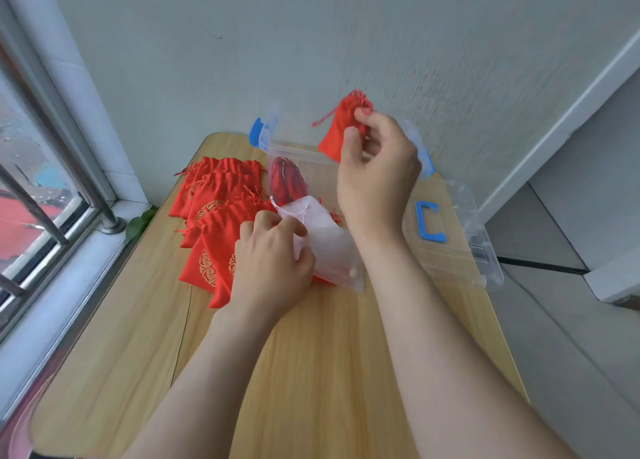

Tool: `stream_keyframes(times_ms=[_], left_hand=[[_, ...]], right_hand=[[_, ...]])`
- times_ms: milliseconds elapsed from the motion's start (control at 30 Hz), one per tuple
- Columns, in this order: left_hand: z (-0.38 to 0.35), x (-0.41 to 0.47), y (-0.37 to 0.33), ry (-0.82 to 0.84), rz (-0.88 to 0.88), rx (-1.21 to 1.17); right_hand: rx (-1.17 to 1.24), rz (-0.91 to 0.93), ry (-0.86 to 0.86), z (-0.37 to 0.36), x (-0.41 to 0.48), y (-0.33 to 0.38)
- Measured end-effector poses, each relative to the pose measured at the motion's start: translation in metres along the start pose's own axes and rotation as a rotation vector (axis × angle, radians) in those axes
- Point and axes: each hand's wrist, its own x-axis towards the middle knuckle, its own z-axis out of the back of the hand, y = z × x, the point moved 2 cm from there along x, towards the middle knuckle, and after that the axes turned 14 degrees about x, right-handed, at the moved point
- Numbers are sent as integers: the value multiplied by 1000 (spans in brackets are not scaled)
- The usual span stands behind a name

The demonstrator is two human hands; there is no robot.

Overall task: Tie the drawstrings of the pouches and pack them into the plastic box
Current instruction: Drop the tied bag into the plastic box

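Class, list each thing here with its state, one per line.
Red cloth drawstring pouch, cinched, pinched in right grip.
Clear plastic box, open, one red pouch inside.
Clear blue-handled lid, off, lying on wooden table.
White translucent bag, held by left grip.
Pile of red embroidered pouches, lying flat, unpacked.

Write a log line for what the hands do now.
right hand: holds red pouch above plastic box | left hand: grips pale see-through bag

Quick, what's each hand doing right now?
Left hand: gripping the translucent white bag.
Right hand: pinching a red pouch above the plastic box.
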Motion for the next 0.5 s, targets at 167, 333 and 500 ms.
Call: stream_keyframes(times_ms=[167,333,500], left_hand=[[4,-1,1,34,-1,22],[7,0,2,62,28,33],[5,-1,7,64,15,5]], right_hand=[[-420,-26,295,-32,13,-16],[-725,-168,589,-49,8,-21],[-495,-19,503,-36,-6,-13]])
